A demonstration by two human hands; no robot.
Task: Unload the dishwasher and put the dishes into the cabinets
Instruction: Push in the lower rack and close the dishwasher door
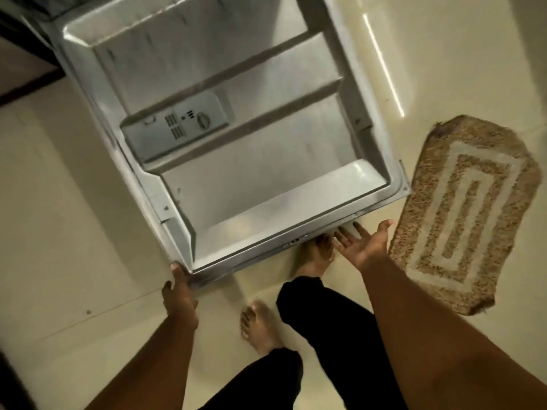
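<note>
Left hand (179, 287) grips dishwasher door (225, 137) corner; no legible writing

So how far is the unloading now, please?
Done: hard to say; no dishes or racks are in view, so I cannot tell whether unloading has started. In hand: the door lies open and flat; the left hand grips its near corner, the right hand is open, palm up, under the front edge. Left: cannot judge; no cabinets show.

We see the dishwasher door (236, 137) lined in dull brushed metal, its detergent dispenser (177, 128) matt grey plastic. Under it we have a glossy, smooth cream floor (74, 217) and a coarse, looped woven mat (464, 214).
</note>
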